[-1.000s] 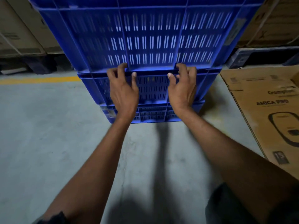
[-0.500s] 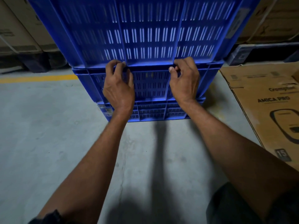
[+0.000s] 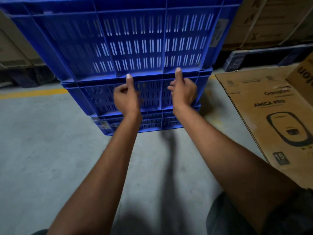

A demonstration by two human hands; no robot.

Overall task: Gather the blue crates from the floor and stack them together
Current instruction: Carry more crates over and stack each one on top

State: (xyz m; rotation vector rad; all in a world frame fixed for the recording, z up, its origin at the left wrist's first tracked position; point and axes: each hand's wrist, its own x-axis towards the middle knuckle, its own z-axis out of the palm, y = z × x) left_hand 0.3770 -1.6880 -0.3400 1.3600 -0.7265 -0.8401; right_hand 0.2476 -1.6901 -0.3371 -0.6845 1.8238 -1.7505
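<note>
Three blue slotted crates stand stacked on the grey floor: a big top crate (image 3: 135,43), a middle crate (image 3: 94,97) and a low bottom crate (image 3: 152,122). Both my hands are in front of the middle crate's near wall. My left hand (image 3: 126,97) has its fingers curled in and its thumb pointing up to the seam under the top crate. My right hand (image 3: 183,92) is held the same way, thumb tip on that seam. Neither hand has anything inside its fingers.
A flat brown cardboard box (image 3: 271,116) printed "AMICA PRO" lies on the floor at the right. Strapped cartons (image 3: 271,19) stand behind at the right, more cartons (image 3: 13,53) at the left. A yellow floor line (image 3: 32,94) runs left of the stack.
My fingers have come off the middle crate's rim and curled in; the thumbs now point up at the seam. The view has shifted closer to the stack.
</note>
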